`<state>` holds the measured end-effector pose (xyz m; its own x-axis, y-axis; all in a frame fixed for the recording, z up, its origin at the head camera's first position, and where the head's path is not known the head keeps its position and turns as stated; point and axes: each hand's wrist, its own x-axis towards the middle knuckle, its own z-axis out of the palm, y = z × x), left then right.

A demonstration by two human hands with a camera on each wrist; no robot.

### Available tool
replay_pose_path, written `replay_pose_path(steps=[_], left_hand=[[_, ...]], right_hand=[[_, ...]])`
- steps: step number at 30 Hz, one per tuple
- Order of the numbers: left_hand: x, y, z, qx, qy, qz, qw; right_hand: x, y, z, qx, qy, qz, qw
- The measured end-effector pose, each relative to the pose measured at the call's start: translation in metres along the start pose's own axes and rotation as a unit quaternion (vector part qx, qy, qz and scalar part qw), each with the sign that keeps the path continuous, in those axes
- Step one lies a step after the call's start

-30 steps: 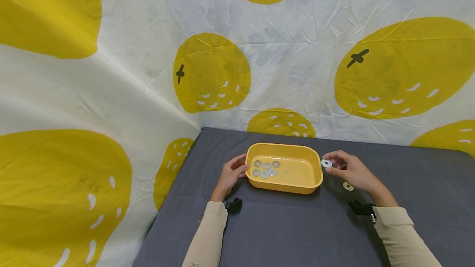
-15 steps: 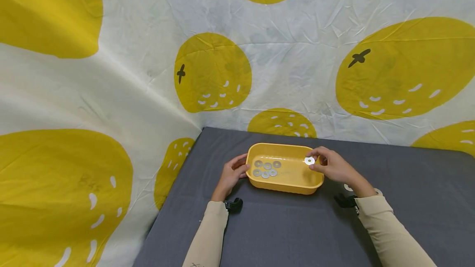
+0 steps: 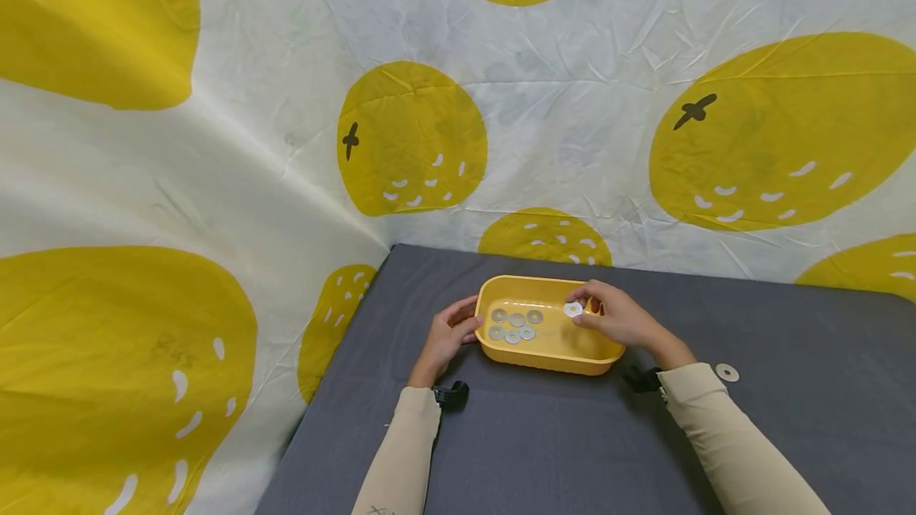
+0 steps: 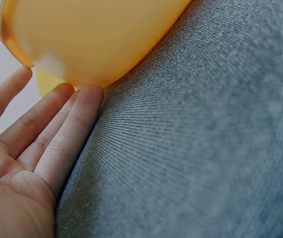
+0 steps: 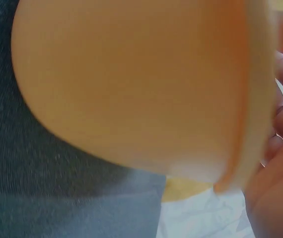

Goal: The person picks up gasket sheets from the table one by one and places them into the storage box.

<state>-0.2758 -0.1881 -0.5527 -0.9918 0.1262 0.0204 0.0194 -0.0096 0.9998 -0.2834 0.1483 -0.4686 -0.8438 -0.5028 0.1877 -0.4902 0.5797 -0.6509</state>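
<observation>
A yellow rectangular tray (image 3: 551,357) stands on the grey cloth with several flat metal washers (image 3: 517,320) lying in its left half. My left hand (image 3: 445,338) holds the tray's left end, thumb at the rim and fingers against the outer wall; the left wrist view shows those fingertips (image 4: 89,94) touching the yellow side. Over the tray's right half, my right hand (image 3: 617,316) pinches one washer (image 3: 572,309) between thumb and fingers. In the right wrist view the tray wall (image 5: 131,89) fills most of the picture and hides the pinched washer.
A loose washer (image 3: 727,373) lies on the grey tablecloth (image 3: 558,451) beside the right sleeve. Behind and to the left hangs a white curtain (image 3: 558,125) printed with yellow fruit. Dark wrist cameras (image 3: 451,396) sit on both wrists.
My right hand has carried the washer leftward from beside the tray to over its inside. A washer on the cloth is now hidden under the right wrist, another uncovered. The left hand stays put.
</observation>
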Motion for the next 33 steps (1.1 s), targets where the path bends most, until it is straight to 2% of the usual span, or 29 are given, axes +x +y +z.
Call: replay_pose_path(steps=[17, 27, 33], left_hand=[[-0.002, 0.008, 0.000, 0.006, -0.003, -0.004, 1.0000], [0.000, 0.005, 0.000, 0.000, -0.002, -0.003, 1.0000], [0.000, 0.006, 0.000, 0.001, -0.002, -0.003, 1.0000]], right_hand=[[0.021, -0.001, 0.023, 0.038, -0.001, -0.024, 0.999], [0.028, 0.002, 0.034, 0.047, -0.004, -0.041, 0.998], [0.033, 0.007, 0.040, 0.057, -0.026, -0.031, 0.998]])
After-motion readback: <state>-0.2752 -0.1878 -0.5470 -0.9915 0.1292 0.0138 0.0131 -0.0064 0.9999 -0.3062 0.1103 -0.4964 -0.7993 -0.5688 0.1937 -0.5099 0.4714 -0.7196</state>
